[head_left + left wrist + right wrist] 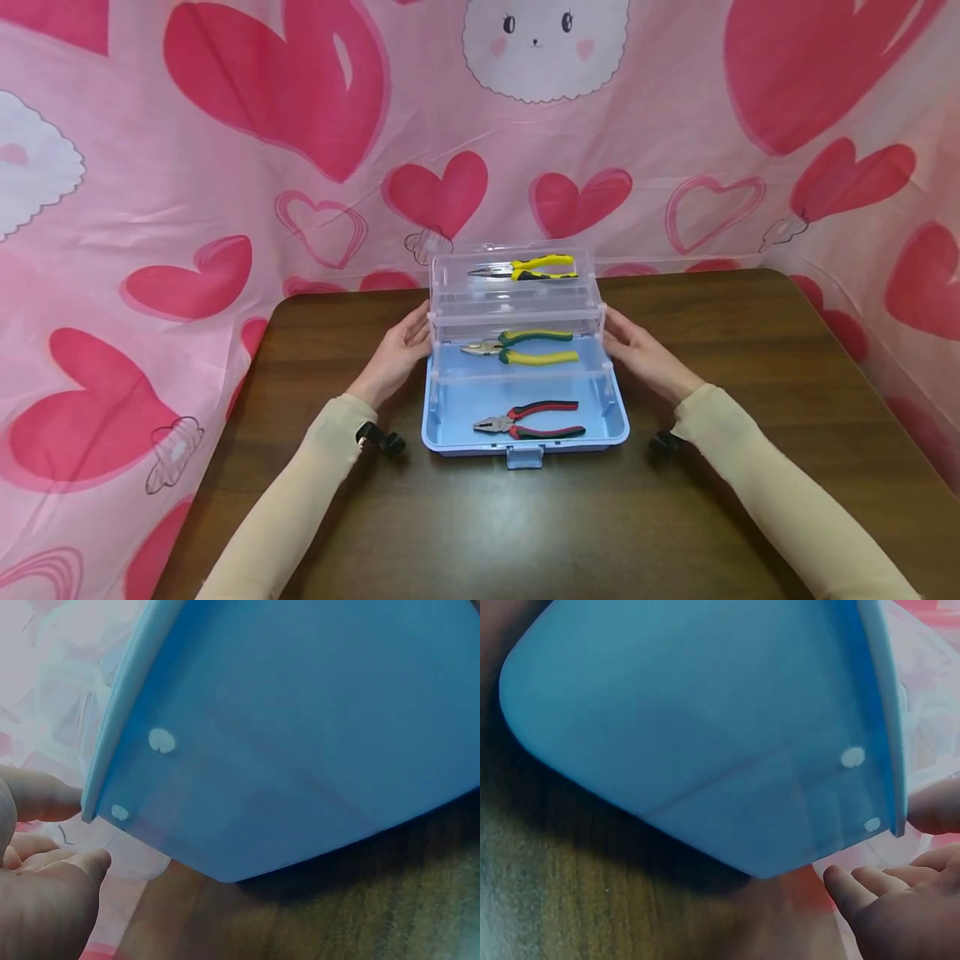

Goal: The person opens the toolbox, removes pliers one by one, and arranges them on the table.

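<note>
A blue toolbox (525,445) stands unfolded on the table, its clear stepped trays (450,358) raised above the base. Combination pliers with red-and-black handles (546,407) lie in the base. Pliers with green-and-yellow handles (540,358) are in the middle tier, and yellow-and-black needle-nose pliers (551,262) in the top one. My left hand (396,353) is at the left side of the trays; a digit touches the rim (105,765), the other fingers (64,859) extended apart from it. Mirroring it, my right hand (647,353) touches the right side, its fingers loosely extended.
The toolbox rests on a dark wooden table (750,358). Behind and beside the table hangs a pink cloth (645,125) with hearts. A front latch (524,457) hangs from the box. Black wrist straps (386,440) sit over the pale sleeves.
</note>
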The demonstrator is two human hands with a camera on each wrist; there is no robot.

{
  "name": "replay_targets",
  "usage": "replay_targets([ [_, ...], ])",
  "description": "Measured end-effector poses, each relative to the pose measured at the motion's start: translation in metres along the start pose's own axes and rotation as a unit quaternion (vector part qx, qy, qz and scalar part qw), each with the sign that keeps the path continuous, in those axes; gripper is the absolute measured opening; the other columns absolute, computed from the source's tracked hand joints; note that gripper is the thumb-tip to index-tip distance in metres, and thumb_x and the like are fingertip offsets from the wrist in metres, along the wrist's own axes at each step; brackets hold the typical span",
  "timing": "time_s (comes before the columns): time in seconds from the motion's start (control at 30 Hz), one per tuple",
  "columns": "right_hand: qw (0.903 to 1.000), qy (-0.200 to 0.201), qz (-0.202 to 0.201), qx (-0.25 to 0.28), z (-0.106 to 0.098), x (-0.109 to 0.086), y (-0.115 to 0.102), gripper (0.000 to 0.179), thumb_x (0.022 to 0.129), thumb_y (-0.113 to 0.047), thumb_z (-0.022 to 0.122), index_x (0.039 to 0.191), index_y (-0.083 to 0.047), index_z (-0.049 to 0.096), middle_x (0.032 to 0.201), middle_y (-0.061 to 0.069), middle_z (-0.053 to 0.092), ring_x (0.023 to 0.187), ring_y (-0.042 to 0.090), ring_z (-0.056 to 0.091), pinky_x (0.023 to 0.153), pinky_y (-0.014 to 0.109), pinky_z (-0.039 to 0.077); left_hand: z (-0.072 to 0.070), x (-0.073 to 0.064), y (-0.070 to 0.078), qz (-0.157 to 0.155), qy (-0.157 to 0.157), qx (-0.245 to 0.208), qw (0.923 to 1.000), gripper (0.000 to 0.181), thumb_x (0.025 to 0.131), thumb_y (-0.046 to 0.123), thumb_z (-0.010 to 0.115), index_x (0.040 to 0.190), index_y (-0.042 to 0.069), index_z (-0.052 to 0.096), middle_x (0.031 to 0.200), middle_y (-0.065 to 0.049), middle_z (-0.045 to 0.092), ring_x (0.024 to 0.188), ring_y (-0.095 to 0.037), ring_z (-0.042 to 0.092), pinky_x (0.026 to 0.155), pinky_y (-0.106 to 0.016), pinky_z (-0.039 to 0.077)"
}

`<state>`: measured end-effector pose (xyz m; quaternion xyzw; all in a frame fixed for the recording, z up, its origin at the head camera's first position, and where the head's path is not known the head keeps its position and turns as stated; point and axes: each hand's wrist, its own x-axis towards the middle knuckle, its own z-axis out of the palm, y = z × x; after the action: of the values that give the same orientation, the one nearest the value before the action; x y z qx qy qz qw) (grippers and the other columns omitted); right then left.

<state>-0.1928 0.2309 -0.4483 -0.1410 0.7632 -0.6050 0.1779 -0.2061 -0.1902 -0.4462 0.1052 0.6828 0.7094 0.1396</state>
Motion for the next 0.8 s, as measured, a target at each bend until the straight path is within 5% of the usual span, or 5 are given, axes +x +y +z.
replay_targets([
  [0.17, 0.9999, 0.001, 0.007, -0.012, -0.0006, 0.0000, 0.0033, 0.072, 0.110, -0.031, 0.052, 0.169, -0.019, 0.013, 0.173, 0.013, 0.018, 0.158, 0.042, 0.016, 0.121, 0.072, 0.015, -0.0005, -0.0020, -0.0045, -0.027, 0.001, 0.007, 0.9996, 0.074, 0.105, 0.008, 0.062, 0.166, 0.012, 0.022, 0.171, -0.003, 0.026, 0.155, -0.020, 0.031, 0.119, -0.032, 0.036],
  [0.8, 0.9987, -0.002, 0.046, 0.022, -0.0010, 0.0066, 0.0046, 0.073, 0.110, -0.037, 0.052, 0.169, -0.023, 0.012, 0.174, 0.009, 0.015, 0.160, 0.039, 0.008, 0.122, 0.073, 0.010, 0.0012, 0.0033, -0.0108, -0.017, -0.002, -0.022, 0.9996, 0.071, 0.107, 0.004, 0.053, 0.166, 0.003, 0.012, 0.173, -0.011, 0.019, 0.158, -0.026, 0.024, 0.125, -0.039, 0.026],
])
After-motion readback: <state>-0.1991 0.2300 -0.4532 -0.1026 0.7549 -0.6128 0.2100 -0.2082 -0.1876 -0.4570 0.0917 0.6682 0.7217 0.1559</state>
